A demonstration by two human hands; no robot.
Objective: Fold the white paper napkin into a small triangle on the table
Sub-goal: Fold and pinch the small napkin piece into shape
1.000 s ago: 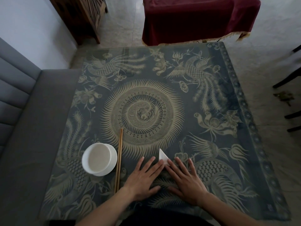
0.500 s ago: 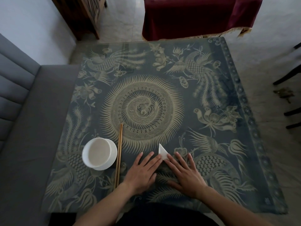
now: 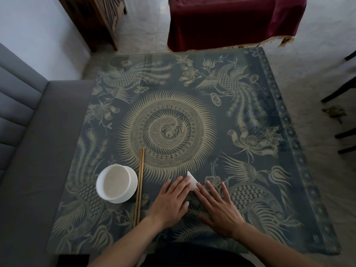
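Observation:
A small white paper napkin (image 3: 191, 181), folded to a triangle, lies flat on the patterned table (image 3: 240, 132) near its front edge. Only its far tip shows between my fingertips. My left hand (image 3: 170, 202) lies flat with straight fingers, its fingertips pressing the napkin's left side. Beside it, my right hand (image 3: 219, 206) is spread flat too, and its index fingertip touches the napkin's right edge. The lower part of the napkin is hidden under the fingers.
A white bowl on a saucer (image 3: 116, 184) stands to the left of my hands. A pair of wooden chopsticks (image 3: 139, 186) lies lengthwise between bowl and left hand. A grey sofa (image 3: 23, 143) borders the table's left side; dark chair legs (image 3: 342, 89) stand at the right.
Both hands stay flat on the napkin in nearly the same place. The view has tilted slightly, so the table sits lower in the picture.

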